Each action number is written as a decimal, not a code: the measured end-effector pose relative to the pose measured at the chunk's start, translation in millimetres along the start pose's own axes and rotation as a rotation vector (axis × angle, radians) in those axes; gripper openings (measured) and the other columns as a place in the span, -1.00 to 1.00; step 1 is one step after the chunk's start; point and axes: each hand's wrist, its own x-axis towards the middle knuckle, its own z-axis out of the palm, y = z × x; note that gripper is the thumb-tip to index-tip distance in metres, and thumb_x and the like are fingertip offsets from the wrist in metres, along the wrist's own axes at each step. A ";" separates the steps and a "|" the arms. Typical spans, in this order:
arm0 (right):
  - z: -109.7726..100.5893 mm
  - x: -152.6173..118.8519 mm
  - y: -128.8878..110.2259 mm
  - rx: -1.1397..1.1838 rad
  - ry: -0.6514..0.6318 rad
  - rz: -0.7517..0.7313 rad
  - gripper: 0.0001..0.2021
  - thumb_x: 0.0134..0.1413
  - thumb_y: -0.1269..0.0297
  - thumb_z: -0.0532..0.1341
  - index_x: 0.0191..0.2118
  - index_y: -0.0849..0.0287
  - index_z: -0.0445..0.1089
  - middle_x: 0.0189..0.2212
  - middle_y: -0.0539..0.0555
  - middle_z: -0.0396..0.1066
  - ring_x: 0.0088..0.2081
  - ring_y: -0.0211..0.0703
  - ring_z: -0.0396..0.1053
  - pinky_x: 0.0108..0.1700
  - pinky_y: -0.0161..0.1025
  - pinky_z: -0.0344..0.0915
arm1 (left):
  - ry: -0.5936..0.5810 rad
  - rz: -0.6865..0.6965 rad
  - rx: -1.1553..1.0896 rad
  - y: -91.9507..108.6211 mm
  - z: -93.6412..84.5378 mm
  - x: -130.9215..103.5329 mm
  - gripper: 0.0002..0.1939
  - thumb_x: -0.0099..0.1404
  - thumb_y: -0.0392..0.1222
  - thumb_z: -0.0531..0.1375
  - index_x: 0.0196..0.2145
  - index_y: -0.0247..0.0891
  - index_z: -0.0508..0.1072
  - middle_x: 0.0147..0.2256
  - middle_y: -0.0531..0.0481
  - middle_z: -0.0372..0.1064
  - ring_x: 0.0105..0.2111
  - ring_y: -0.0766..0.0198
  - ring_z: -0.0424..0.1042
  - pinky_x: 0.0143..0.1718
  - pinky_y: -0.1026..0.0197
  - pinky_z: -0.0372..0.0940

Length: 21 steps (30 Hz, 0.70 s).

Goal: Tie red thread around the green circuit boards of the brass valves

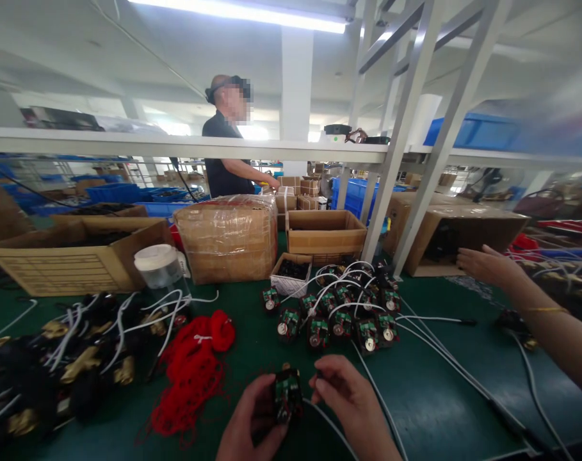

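My left hand (253, 416) grips a small black housing with a green circuit board (287, 392) and red wires, held up over the green tabletop. A white cable (326, 419) trails from this unit toward the lower right. Just right of it, my right hand (346, 397) has its thumb and forefinger pinched on a small dark piece, too small to name. Ahead of both hands sits a cluster of similar circuit-board units (341, 323) with white cables. To the left lies a heap of red rings and thread (192, 371).
Black and brass parts (74, 365) with white cables pile up at left. Behind stand a plastic-wrapped carton (226, 240), an open carton (326, 240) and a small white basket (291, 275). Another person's hand (487, 269) reaches toward a box (456, 237) at right. A person (226, 169) stands beyond the shelf.
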 end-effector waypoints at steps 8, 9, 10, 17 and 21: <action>0.2 -18.2 19.3 -0.132 0.030 0.101 -0.51 0.16 -0.27 0.22 -0.20 0.11 0.37 -0.30 0.11 0.54 -0.43 -0.10 0.52 -0.39 -0.25 0.34 | 0.003 0.004 0.029 0.3 -2.3 -1.6 -0.49 0.09 -0.23 0.30 0.04 -0.13 0.42 -0.15 -0.04 0.55 -0.21 0.11 0.57 -0.17 0.14 0.49; 2.3 -20.5 22.3 -0.139 0.044 0.096 -0.51 0.16 -0.28 0.21 -0.21 0.11 0.37 -0.34 0.09 0.53 -0.45 -0.13 0.50 -0.40 -0.25 0.33 | 0.002 0.006 0.032 -0.2 -2.4 -1.6 -0.49 0.09 -0.23 0.30 0.03 -0.13 0.42 -0.16 -0.03 0.55 -0.21 0.11 0.57 -0.17 0.14 0.49; 4.8 -22.9 24.9 -0.148 0.063 0.086 -0.52 0.17 -0.27 0.21 -0.22 0.11 0.38 -0.37 0.07 0.52 -0.48 -0.15 0.47 -0.40 -0.26 0.33 | 0.001 0.009 0.036 -0.7 -2.4 -1.6 -0.49 0.09 -0.24 0.29 0.04 -0.13 0.42 -0.16 -0.03 0.55 -0.21 0.12 0.57 -0.17 0.14 0.49; 26.5 -29.7 30.3 -0.303 0.224 -0.183 -0.77 0.19 0.05 0.31 -0.35 0.08 0.54 -0.39 0.02 0.36 -0.35 -0.17 0.34 -0.32 -0.31 0.26 | -0.050 0.049 0.062 -3.3 -5.1 -1.4 -0.50 0.14 -0.26 0.26 0.06 -0.14 0.38 -0.14 -0.01 0.54 -0.20 0.18 0.57 -0.15 0.15 0.50; 38.1 -26.2 32.7 -0.291 0.239 -0.172 -0.87 0.16 0.18 0.31 -0.35 0.07 0.55 -0.41 0.01 0.35 -0.38 -0.18 0.33 -0.37 -0.31 0.24 | -0.115 0.034 0.087 -3.0 -8.8 0.6 -0.51 0.16 -0.27 0.26 0.07 -0.13 0.35 -0.10 -0.02 0.54 -0.16 0.17 0.58 -0.12 0.13 0.51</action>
